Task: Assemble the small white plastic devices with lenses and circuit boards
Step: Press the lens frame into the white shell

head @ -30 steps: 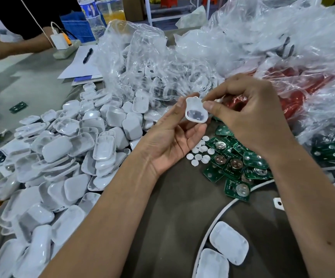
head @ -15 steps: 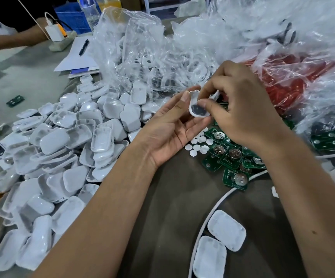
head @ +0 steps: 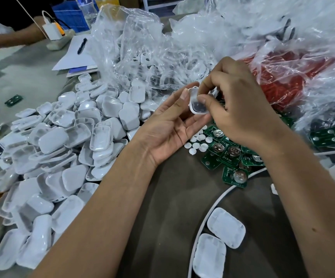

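Table (head: 172,207): heap of white shells (head: 58,157) left; green circuit boards (head: 230,155) and small white lens discs (head: 197,142) centre. Above them, left hand (head: 168,129) fingers grasp one white shell (head: 197,104); right hand (head: 240,105) fingers pinch its rim.

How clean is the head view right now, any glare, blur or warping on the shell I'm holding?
Head view: the white shell between left hand and right hand is sharp; glare streaks the clear plastic bags; wide-angle warping bends the frame edges; the far background is softer.
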Tool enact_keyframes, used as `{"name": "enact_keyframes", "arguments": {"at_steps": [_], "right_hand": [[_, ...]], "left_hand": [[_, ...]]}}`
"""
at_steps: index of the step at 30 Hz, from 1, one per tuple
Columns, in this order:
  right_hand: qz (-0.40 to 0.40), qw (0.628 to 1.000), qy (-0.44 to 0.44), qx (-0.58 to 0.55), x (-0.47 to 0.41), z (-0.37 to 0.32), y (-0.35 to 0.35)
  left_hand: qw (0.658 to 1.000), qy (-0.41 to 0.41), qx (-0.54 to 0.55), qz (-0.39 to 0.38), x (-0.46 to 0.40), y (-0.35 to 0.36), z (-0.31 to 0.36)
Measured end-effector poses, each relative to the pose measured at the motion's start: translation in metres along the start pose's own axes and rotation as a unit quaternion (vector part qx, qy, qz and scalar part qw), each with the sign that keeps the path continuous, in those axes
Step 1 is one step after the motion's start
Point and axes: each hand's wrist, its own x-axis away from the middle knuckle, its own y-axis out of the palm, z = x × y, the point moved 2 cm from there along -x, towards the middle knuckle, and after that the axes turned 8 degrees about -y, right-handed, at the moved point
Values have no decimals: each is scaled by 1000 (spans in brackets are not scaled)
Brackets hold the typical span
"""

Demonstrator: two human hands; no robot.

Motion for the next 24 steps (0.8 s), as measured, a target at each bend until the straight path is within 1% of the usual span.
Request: {"name": "enact_keyframes", "arguments": {"at_steps": [5, 10, 16, 24], "right_hand": [[25, 1000, -3, -8, 1, -1, -1], [70, 996, -25, -53, 1, 2, -11], [47, 995, -37, -80, 2, -1, -10], [36, 991, -26, -128, 3, 2, -6]], "left_hand": [[1000, -3, -2, 10, 1, 1, -1], [1000, -4, 5, 15, 2, 2, 0], [1000, -5, -6, 6, 1, 1, 0], [1000, 2, 2, -3, 2, 1, 0]]}}
